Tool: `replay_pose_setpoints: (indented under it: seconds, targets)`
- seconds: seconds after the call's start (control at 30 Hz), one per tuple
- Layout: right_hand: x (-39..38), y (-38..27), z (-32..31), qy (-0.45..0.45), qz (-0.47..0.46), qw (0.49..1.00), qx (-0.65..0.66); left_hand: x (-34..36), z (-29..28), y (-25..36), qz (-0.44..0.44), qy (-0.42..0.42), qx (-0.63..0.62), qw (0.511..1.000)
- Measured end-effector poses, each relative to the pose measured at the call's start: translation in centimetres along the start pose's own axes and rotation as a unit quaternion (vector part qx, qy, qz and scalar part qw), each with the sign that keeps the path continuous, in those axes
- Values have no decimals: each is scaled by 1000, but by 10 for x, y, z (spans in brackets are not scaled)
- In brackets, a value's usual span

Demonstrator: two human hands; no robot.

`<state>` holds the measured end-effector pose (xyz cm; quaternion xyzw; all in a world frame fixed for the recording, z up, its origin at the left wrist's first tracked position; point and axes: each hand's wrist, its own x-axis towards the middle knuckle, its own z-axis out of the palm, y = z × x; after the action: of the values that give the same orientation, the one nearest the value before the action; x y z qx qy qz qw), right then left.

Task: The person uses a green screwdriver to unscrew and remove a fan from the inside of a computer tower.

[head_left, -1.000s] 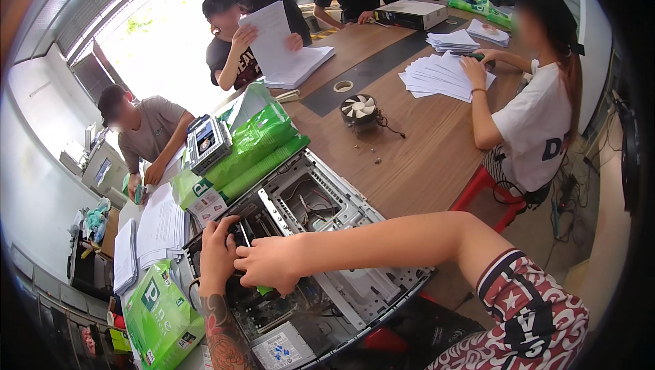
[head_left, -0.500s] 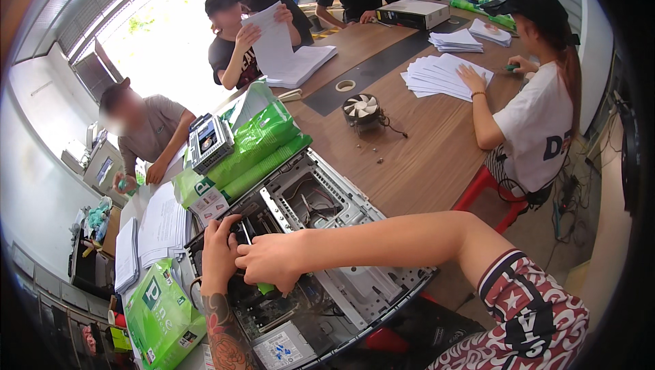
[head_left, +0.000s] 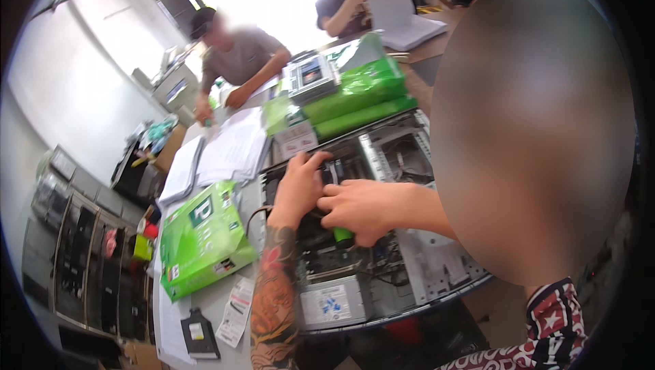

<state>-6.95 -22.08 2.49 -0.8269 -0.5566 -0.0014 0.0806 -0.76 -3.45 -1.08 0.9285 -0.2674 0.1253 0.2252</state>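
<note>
An opened computer case [head_left: 447, 281] lies flat before me, its boards and metal frame exposed. My right hand [head_left: 358, 212] is closed on a screwdriver; its green handle [head_left: 343, 234] shows below the fingers and a thin shaft points away from me into the case. Beside it, on the left, my left hand [head_left: 298, 189] reaches into the case with fingers bent over dark parts. What those fingertips grip is hidden. A silver power supply with a white label [head_left: 332, 305] sits in the near left corner of the case.
Green paper packs [head_left: 368, 90] lie beyond the case, a metal drive [head_left: 310, 78] on top. Left are another green pack [head_left: 205, 240], paper stacks [head_left: 232, 145] and a black bracket-like piece [head_left: 200, 334]. Co-workers sit across the table. A large blur hides the right side.
The view has swung left, so the case, packs and people appear farther right. Both hands keep about the same place in the case, the screwdriver still in the right one.
</note>
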Motion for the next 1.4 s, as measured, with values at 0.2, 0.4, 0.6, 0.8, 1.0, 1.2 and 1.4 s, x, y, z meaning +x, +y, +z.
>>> replay_pose_setpoints:
  seconds: [0.2,0.4,0.6,0.8,1.0,1.2,1.4]
  targets:
    - [17,-5,0,-22,-25,999,1,-14,-13,-3,-45,-15,24,999]
    - [10,-2,2,3,-27,999,25,-11,-9,0,-35,-14,29,999]
    - [10,-3,-2,-2,-31,999,23,-10,-9,0,-37,-19,41,998]
    - [10,-3,-2,-6,-21,999,36,-10,-11,0,-37,-21,36,998]
    - [9,-1,-3,-26,-12,999,27,-8,-4,-2,-32,-8,25,999]
    - [14,-6,-4,-28,-22,999,22,-16,-11,-3,-29,-2,58,998]
    - [9,7,1,-1,-19,1000,23,-10,-6,1,-41,-9,57,997]
